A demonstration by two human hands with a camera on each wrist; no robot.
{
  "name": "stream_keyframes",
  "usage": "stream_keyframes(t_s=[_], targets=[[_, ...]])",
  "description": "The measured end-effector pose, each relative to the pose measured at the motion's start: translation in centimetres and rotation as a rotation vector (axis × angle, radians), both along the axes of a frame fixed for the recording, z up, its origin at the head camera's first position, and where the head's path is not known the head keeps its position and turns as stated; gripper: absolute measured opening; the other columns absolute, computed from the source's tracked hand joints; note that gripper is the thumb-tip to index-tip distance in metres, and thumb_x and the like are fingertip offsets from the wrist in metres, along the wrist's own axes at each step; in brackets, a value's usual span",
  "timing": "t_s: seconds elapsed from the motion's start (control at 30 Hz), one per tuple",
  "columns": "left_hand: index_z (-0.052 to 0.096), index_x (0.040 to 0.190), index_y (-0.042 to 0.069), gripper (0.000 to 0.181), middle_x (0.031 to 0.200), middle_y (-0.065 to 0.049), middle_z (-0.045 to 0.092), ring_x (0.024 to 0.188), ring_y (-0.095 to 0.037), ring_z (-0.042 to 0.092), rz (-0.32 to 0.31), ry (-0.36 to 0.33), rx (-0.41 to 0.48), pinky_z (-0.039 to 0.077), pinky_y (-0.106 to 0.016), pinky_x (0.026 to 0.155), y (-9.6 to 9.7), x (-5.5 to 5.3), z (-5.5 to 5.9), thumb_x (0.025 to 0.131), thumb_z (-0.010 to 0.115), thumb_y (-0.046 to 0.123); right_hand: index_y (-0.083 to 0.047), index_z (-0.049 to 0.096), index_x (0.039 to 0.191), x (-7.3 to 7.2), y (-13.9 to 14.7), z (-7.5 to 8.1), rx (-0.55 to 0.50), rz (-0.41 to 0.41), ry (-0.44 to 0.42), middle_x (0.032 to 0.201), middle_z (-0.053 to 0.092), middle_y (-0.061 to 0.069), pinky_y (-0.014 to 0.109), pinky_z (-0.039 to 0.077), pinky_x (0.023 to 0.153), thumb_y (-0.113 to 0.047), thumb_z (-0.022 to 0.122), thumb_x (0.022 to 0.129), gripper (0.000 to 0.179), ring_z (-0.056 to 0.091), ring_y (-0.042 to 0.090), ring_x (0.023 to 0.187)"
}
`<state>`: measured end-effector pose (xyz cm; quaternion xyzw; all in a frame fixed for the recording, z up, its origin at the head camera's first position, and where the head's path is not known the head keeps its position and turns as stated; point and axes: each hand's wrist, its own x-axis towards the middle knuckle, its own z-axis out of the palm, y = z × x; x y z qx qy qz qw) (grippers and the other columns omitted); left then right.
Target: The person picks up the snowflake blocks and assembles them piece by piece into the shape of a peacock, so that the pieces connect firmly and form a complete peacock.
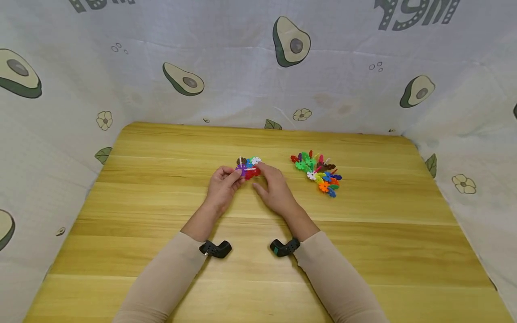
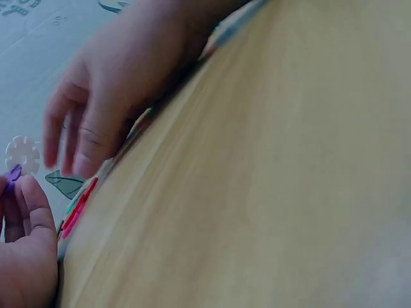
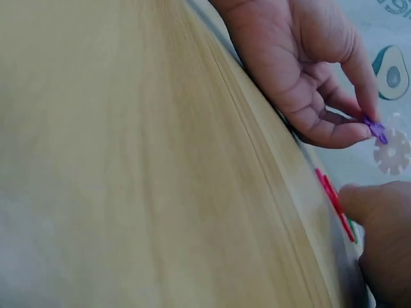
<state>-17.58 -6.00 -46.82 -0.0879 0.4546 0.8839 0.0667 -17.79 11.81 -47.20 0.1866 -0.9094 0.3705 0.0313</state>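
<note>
My left hand [image 1: 221, 187] pinches a purple notched plastic disc [image 3: 376, 129] between thumb and fingertips. A white notched disc [image 3: 392, 153] stands joined to the purple one, as the right wrist view shows. My right hand [image 1: 277, 188] is at the right of the small cluster, fingers loosely bent and thumb apart, with nothing gripped. Red notched discs [image 1: 251, 173] lie just below its fingertips. Behind the held pieces are a brown disc [image 1: 243, 160] and another white disc [image 1: 256, 159], with blue ones partly hidden between them.
A larger pile of notched discs [image 1: 317, 172] in many colours lies to the right on the wooden table [image 1: 161, 188]. White cloth [image 1: 234, 80] printed with avocados hangs behind the table and along its sides. A black wrist camera [image 1: 216, 249] sits by the left cuff.
</note>
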Motion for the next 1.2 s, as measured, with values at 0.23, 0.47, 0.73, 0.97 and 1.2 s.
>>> stream_keyframes(t_s=[0.23, 0.47, 0.73, 0.97, 1.2], targets=[[0.050, 0.120, 0.018, 0.044, 0.088, 0.001, 0.056, 0.078, -0.010, 0.067, 0.054, 0.019, 0.029, 0.063, -0.022, 0.077, -0.11, -0.10, -0.27, 0.094, 0.054, -0.017, -0.009, 0.066, 0.133, 0.01, 0.06, 0.08, 0.168, 0.019, 0.055, 0.133, 0.069, 0.011, 0.047, 0.046, 0.115, -0.021, 0.069, 0.099, 0.036, 0.056, 0.033, 0.130], [0.049, 0.097, 0.014, 0.028, 0.087, 0.000, 0.063, 0.077, -0.010, 0.070, 0.028, 0.035, -0.003, 0.062, -0.022, 0.075, -0.09, 0.08, -0.26, 0.096, 0.055, -0.014, -0.008, 0.069, 0.130, 0.07, 0.10, 0.09, 0.220, 0.002, 0.113, 0.130, 0.072, 0.010, 0.044, 0.053, 0.103, -0.018, 0.065, 0.101, 0.031, 0.062, 0.031, 0.115], [0.048, 0.099, 0.012, 0.023, 0.080, 0.002, 0.070, 0.072, -0.009, 0.071, -0.020, 0.019, -0.064, 0.062, -0.022, 0.071, -0.19, 0.10, 0.01, 0.097, 0.059, -0.008, -0.005, 0.069, 0.127, -0.07, 0.02, -0.27, 0.040, -0.154, 0.167, 0.111, 0.077, 0.014, 0.040, 0.062, 0.088, -0.010, 0.060, 0.103, 0.026, 0.073, 0.028, 0.098], [0.051, 0.103, 0.011, 0.021, 0.079, 0.002, 0.073, 0.069, -0.009, 0.072, -0.058, 0.023, -0.124, 0.063, -0.022, 0.069, -0.02, 0.11, 0.02, 0.097, 0.062, -0.005, 0.002, 0.071, 0.112, 0.51, -0.35, -0.41, -0.415, -0.045, 0.155, 0.108, 0.076, 0.019, 0.033, 0.064, 0.083, -0.002, 0.071, 0.094, 0.018, 0.076, 0.030, 0.096], [0.053, 0.101, 0.011, 0.020, 0.077, 0.001, 0.074, 0.069, -0.009, 0.072, -0.085, 0.045, -0.111, 0.062, -0.023, 0.067, -0.04, 0.07, 0.07, 0.097, 0.062, -0.006, 0.000, 0.071, 0.105, 0.67, -0.43, -0.33, -0.434, -0.057, 0.161, 0.101, 0.078, 0.017, 0.028, 0.064, 0.082, -0.003, 0.073, 0.093, 0.012, 0.077, 0.029, 0.094]])
